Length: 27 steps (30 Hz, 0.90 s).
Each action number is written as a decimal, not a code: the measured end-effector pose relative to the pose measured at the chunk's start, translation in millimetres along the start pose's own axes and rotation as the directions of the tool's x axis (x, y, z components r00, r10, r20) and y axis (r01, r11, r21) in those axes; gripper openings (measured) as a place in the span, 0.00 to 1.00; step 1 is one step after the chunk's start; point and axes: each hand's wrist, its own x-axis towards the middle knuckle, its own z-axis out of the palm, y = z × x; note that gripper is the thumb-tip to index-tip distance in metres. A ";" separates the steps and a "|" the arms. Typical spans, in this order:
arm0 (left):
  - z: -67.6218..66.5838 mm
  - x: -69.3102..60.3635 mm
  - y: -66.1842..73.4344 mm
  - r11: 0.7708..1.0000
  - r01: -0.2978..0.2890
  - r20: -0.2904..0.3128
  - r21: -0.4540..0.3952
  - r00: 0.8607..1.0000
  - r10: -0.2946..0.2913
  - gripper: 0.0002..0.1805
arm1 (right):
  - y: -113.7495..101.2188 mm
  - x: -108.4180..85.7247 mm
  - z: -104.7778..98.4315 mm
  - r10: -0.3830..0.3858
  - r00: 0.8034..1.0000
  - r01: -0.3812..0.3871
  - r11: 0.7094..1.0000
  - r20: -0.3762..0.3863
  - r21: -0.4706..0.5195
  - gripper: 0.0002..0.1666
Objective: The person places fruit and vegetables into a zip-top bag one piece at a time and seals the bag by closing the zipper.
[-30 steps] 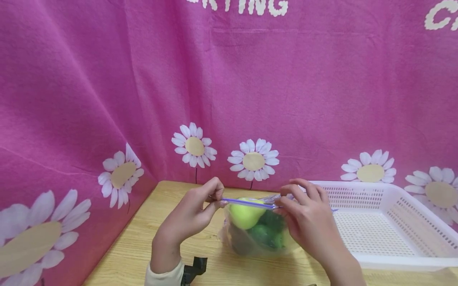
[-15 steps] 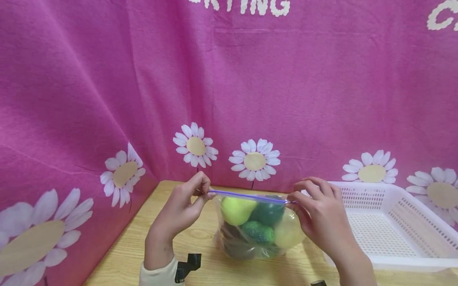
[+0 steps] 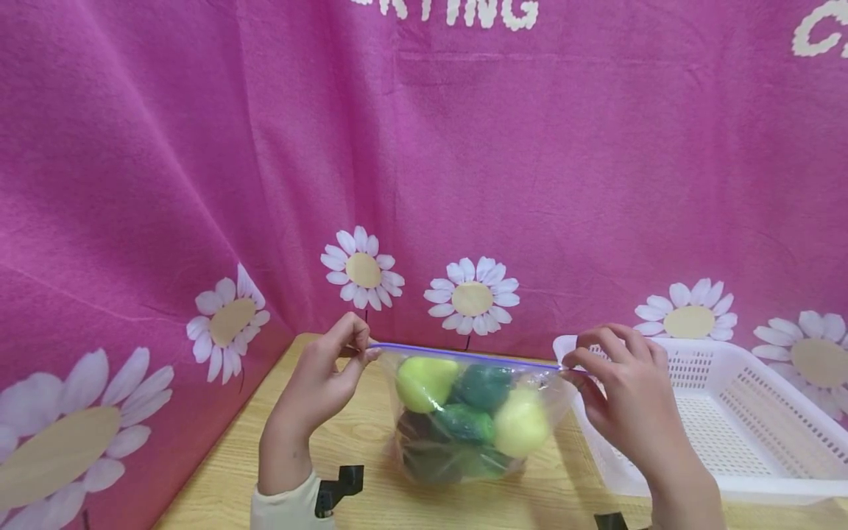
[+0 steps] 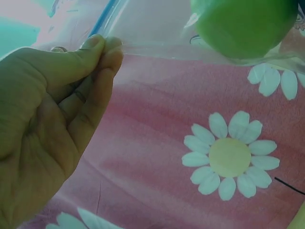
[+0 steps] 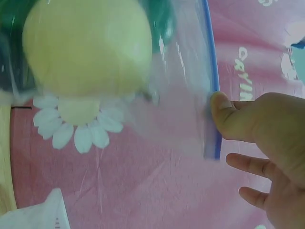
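A clear zip bag (image 3: 477, 361) with a blue-purple zip strip hangs stretched between my two hands, over the table. My left hand (image 3: 324, 375) pinches the strip's left end between thumb and fingers. At its right end my right hand (image 3: 626, 390) pinches the strip with thumb and forefinger, the other fingers spread loosely. Through the film show a yellow-green pear-like fruit (image 3: 426, 383), a dark green round one (image 3: 485, 386), a bumpy green one (image 3: 465, 423), a pale yellow one (image 3: 522, 425) and dark shapes low down. In the right wrist view, the pale yellow fruit (image 5: 88, 47) fills the bag's near part.
A white perforated plastic basket (image 3: 722, 482) stands on the right of the wooden table (image 3: 358, 456). Behind and to the left hangs a pink cloth (image 3: 464, 184) printed with daisies. Black camera mounts sit at both wrists.
Both hands have moved apart, the right one farther right and the left one up and left. The zip strip is now drawn out taut and long, and the fruit shows more plainly.
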 end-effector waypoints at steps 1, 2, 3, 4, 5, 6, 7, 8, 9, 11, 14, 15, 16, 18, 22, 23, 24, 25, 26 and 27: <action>-0.9 -0.6 -1.2 1.000 0.001 -0.009 0.007 1.000 -0.001 0.17 | 2.1 -0.8 -1.2 0.012 1.000 -0.012 1.000 0.003 -0.002 0.09; -1.9 -1.0 -2.5 1.000 -0.001 -0.016 0.009 1.000 0.001 0.17 | 4.0 -1.5 -2.3 0.023 1.000 -0.023 1.000 0.006 -0.003 0.10; -2.7 -1.4 -3.4 1.000 -0.004 -0.024 0.013 1.000 0.005 0.17 | 5.6 -2.2 -3.2 0.034 0.999 -0.034 0.999 0.009 -0.001 0.10; -3.3 -1.6 -3.8 1.000 -0.008 -0.030 0.015 1.000 0.008 0.17 | 7.0 -2.9 -3.9 0.043 0.999 -0.043 0.999 0.012 0.001 0.10; -3.8 -1.8 -4.0 1.000 -0.012 -0.033 0.019 0.999 0.013 0.16 | 8.1 -3.5 -4.5 0.052 0.999 -0.052 0.999 0.015 0.002 0.11; -4.0 -1.8 -4.3 1.000 -0.016 -0.036 0.019 0.999 0.016 0.16 | 8.9 -4.1 -4.7 0.061 0.998 -0.061 0.998 0.017 0.006 0.11; -4.2 -1.9 -4.1 1.000 -0.015 -0.037 0.018 0.999 0.015 0.15 | 9.4 -4.5 -4.7 0.069 0.997 -0.069 0.998 0.019 0.008 0.11; -4.3 -1.8 -3.7 1.000 -0.012 -0.037 0.015 0.999 0.012 0.15 | 9.4 -4.8 -4.3 0.076 0.997 -0.076 0.997 0.021 0.009 0.11; -4.3 -1.6 -2.8 1.000 -0.007 -0.036 0.017 0.999 0.007 0.15 | 9.4 -5.0 -3.8 0.084 0.996 -0.084 0.996 0.023 0.009 0.11; -4.1 -1.4 -1.1 1.000 0.017 -0.035 0.026 0.999 -0.017 0.15 | 9.0 -4.8 -3.1 0.098 0.995 -0.099 0.995 0.025 0.010 0.11; -4.2 -0.8 2.4 0.997 0.056 -0.035 0.044 0.998 -0.054 0.18 | 7.6 -4.1 -3.6 0.120 0.993 -0.120 0.992 0.022 0.028 0.12; -4.3 -0.5 3.3 0.997 0.064 -0.037 0.050 0.997 -0.062 0.18 | 7.0 -3.9 -4.5 0.126 0.992 -0.127 0.991 0.021 0.036 0.12; -4.5 -0.3 4.5 0.996 0.073 -0.039 0.057 0.997 -0.071 0.19 | 6.2 -3.6 -5.9 0.134 0.991 -0.134 0.990 0.020 0.045 0.13; -5.2 0.2 7.0 0.995 0.081 -0.049 0.066 0.996 -0.078 0.20 | 4.3 -3.2 -9.4 0.145 0.989 -0.146 0.988 0.019 0.059 0.14; -6.1 -0.3 12.1 0.996 0.076 -0.063 0.040 0.995 -0.073 0.21 | -0.1 -2.9 -19.3 0.153 0.988 -0.154 0.984 0.022 0.085 0.14; -6.3 -0.4 13.3 0.997 0.069 -0.064 0.025 0.996 -0.067 0.20 | -0.9 -3.1 -21.4 0.150 0.988 -0.151 0.984 0.022 0.092 0.14; -6.4 -0.4 14.4 0.998 0.061 -0.065 0.009 0.996 -0.061 0.20 | -1.3 -3.2 -23.2 0.147 0.989 -0.148 0.984 0.021 0.100 0.14; -6.6 -0.4 15.2 0.998 0.057 -0.063 -0.011 0.996 -0.057 0.20 | -1.3 -3.5 -24.4 0.140 0.990 -0.141 0.984 0.018 0.108 0.14; -6.6 -0.3 15.9 0.998 0.054 -0.061 -0.028 0.997 -0.056 0.19 | -0.7 -3.9 -24.8 0.129 0.992 -0.130 0.985 0.014 0.114 0.14; -6.2 -0.2 16.1 0.997 0.060 -0.056 -0.039 0.997 -0.062 0.19 | 0.3 -4.3 -24.4 0.118 0.993 -0.118 0.986 0.011 0.119 0.14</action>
